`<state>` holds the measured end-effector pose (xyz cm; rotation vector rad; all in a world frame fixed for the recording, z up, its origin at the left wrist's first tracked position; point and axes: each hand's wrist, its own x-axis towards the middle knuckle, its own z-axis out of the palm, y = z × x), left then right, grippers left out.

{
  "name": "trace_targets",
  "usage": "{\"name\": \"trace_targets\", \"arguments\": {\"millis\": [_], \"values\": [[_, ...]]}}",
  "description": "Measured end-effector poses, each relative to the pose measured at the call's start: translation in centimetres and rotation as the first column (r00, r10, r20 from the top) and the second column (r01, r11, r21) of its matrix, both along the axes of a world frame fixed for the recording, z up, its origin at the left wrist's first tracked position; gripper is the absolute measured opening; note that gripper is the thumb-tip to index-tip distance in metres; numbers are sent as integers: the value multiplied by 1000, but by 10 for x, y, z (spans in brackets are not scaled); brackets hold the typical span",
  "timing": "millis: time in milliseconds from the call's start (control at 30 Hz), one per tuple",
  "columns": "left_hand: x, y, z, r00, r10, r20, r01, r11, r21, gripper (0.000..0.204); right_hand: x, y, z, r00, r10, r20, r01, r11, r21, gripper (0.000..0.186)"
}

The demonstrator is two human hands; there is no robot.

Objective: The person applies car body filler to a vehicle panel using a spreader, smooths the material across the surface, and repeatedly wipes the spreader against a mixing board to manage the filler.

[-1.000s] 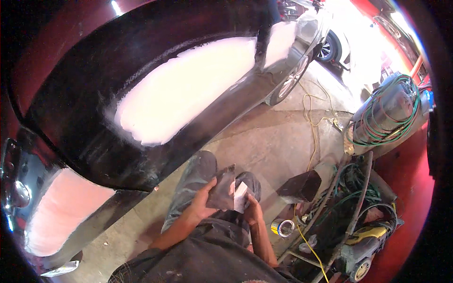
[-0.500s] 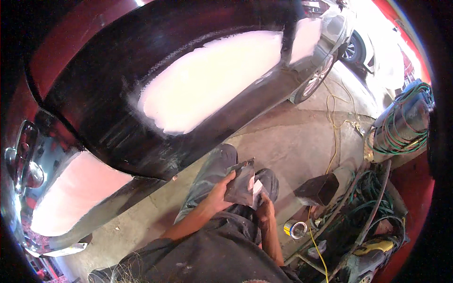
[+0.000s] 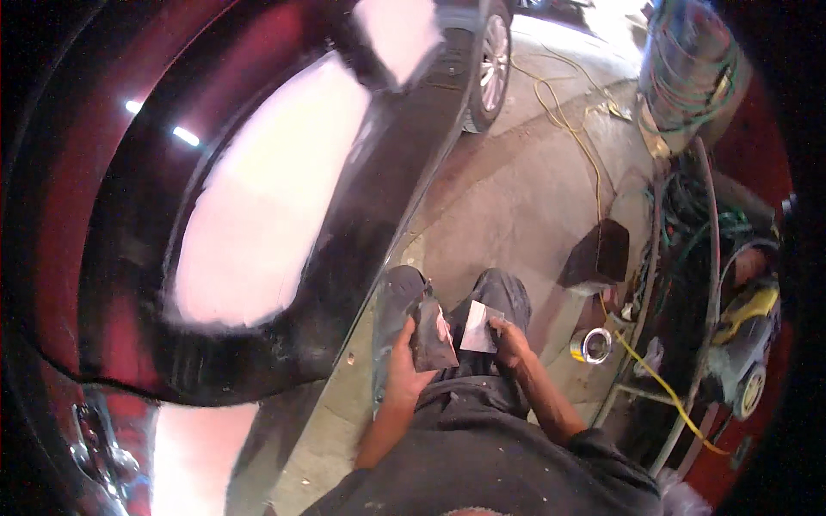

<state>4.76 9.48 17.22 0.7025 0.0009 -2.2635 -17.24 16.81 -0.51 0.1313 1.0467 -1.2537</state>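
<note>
My left hand (image 3: pixel 404 365) is closed round a dark, flat mixing board (image 3: pixel 431 351), held above my lap. A smear of pink filler (image 3: pixel 443 327) sits on the board. My right hand (image 3: pixel 511 345) grips a pale, flat filler spreader (image 3: pixel 476 330) by one side, fingers bent over it. A gap separates the spreader from the board. To the left stands a dark red and black car door (image 3: pixel 335 284) with a large pale pink filler patch (image 3: pixel 258 215). Smaller patches show on the panels before and behind it.
An opened round can (image 3: pixel 592 346) stands on the floor to my right, near a dark box (image 3: pixel 598 254). A yellow cord (image 3: pixel 555 103) winds over the concrete. Farther right are a metal frame (image 3: pixel 714 224), coiled hoses (image 3: pixel 688 77) and a yellow and black machine (image 3: pixel 748 344).
My view has turned, so the car sits farther left. My hands have moved apart; the spreader, which was next to the board, is now away from it. The filler on the board now shows.
</note>
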Motion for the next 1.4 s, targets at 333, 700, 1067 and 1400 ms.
{"name": "trace_targets", "arguments": {"millis": [333, 700, 1067, 1400], "values": [[-11, 1, 12, 997, 17, 81, -21, 998, 53, 45, 2, -7, 38, 998, -6, 56, 4, 1000, 27, 32], [-3, -10, 4, 990, -90, 106, 106, 981, -162, 47, 2, -6, 19, 997, -30, 65, 37, 994, -99, 31], [6, -86, 101, 557, 99, 825, 474, 778, -413, 49, -35, -42, 237, 261, -261, -929, -568, 737, -366, 38], [-24, -108, 119, 554, 6, 833, 637, 641, -428, 59, -3, -39, 278, -164, -472, -866, -780, 600, -179, 54]]}}
